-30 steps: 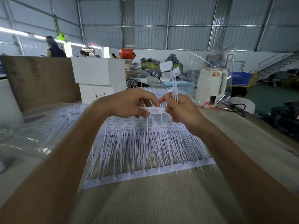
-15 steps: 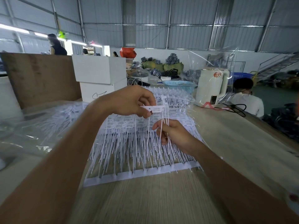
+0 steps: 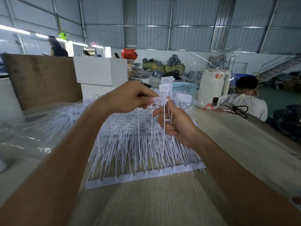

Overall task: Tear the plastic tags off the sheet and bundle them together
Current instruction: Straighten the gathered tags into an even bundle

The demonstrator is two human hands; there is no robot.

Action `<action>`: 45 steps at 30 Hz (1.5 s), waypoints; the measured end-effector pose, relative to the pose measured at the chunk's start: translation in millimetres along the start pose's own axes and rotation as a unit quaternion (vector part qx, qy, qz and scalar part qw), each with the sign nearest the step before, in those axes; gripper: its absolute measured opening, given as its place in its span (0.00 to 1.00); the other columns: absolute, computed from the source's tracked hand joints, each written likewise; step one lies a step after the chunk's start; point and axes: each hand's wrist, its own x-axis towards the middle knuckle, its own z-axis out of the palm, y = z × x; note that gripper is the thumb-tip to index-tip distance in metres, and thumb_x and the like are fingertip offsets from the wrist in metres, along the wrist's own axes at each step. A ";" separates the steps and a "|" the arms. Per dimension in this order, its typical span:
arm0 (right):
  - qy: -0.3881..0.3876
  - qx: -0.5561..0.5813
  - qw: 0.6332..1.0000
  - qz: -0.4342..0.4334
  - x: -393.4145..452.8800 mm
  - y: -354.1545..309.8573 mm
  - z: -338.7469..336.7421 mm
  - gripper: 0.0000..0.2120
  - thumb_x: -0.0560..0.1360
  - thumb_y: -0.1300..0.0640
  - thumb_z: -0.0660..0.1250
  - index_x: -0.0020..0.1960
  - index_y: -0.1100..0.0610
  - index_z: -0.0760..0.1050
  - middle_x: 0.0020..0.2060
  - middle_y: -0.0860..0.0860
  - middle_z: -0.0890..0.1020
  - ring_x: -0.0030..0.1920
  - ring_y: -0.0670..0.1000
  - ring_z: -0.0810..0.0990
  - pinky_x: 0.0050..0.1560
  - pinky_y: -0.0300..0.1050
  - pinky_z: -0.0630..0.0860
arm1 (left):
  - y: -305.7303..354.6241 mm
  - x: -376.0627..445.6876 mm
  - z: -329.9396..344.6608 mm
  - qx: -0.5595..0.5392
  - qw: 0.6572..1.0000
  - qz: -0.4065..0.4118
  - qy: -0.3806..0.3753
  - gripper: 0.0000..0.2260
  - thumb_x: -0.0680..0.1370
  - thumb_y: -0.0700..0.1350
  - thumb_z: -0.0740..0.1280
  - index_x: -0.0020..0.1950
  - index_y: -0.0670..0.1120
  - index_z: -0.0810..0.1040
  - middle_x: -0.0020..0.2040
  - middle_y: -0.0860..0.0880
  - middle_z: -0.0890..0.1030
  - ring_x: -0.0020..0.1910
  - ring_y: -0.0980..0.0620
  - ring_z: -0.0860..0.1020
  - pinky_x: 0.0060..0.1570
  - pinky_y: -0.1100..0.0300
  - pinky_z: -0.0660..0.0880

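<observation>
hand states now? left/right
Left hand: pinching a white plastic tag by its head.
Right hand: gripping a bundle of tags by the stems.

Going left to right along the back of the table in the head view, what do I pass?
Brown board → white boxes → blue basket → white kettle → seated person.
</observation>
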 end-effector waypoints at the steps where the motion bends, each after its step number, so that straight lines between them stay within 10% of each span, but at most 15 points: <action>1: 0.001 0.014 1.000 -0.003 -0.2 -3.2 0.3 0.32 0.75 0.32 0.59 0.51 0.61 0.81 0.29 0.48 0.73 0.22 0.44 0.57 0.22 0.38 0.54 | 1.0 0.3 0.3 0.010 1.000 0.001 0.005 0.08 0.82 0.42 0.67 0.55 0.46 0.86 0.37 0.54 0.83 0.35 0.62 0.79 0.39 0.64 0.73; 6: 0.054 -0.025 0.997 -0.049 -1.6 -18.3 3.2 0.31 0.80 0.40 0.65 0.56 0.72 0.77 0.31 0.47 0.76 0.25 0.45 0.59 0.23 0.38 0.56 | 4.7 1.5 2.2 0.062 0.998 -0.012 0.018 0.05 0.81 0.44 0.67 0.51 0.49 0.84 0.35 0.55 0.83 0.35 0.63 0.78 0.34 0.75 0.67; 10: 0.073 -0.099 0.988 -0.089 -2.9 -29.6 5.7 0.18 0.82 0.47 0.66 0.38 0.53 0.82 0.29 0.50 0.71 0.24 0.46 0.60 0.24 0.39 0.56 | 6.8 0.8 0.0 0.018 0.997 -0.013 0.072 0.02 0.78 0.42 0.72 0.49 0.45 0.81 0.33 0.55 0.84 0.34 0.63 0.81 0.34 0.75 0.70; 14: 0.068 -0.156 0.980 -0.103 -4.1 -35.4 2.6 0.18 0.83 0.50 0.66 0.37 0.58 0.78 0.26 0.49 0.70 0.22 0.46 0.59 0.23 0.37 0.57 | 10.2 -2.0 -1.1 0.001 0.998 0.009 0.069 0.03 0.78 0.39 0.72 0.45 0.41 0.79 0.33 0.51 0.84 0.34 0.61 0.82 0.36 0.72 0.74; 31: -0.012 0.051 0.997 0.060 -5.4 -51.7 -6.0 0.18 0.82 0.46 0.64 0.48 0.61 0.80 0.26 0.47 0.67 0.22 0.43 0.56 0.17 0.35 0.53 | 33.3 -3.3 -7.9 0.168 0.972 0.062 0.153 0.02 0.78 0.49 0.71 0.46 0.54 0.82 0.36 0.60 0.82 0.38 0.61 0.79 0.45 0.54 0.76; 45: 0.047 -0.066 0.989 -0.127 -1.1 -41.2 -2.9 0.15 0.81 0.54 0.68 0.39 0.59 0.85 0.42 0.71 0.81 0.22 0.43 0.59 0.21 0.35 0.58 | 12.5 -4.9 -9.7 -0.106 0.990 0.023 0.089 0.01 0.77 0.35 0.71 0.47 0.37 0.81 0.34 0.53 0.84 0.36 0.54 0.85 0.36 0.67 0.77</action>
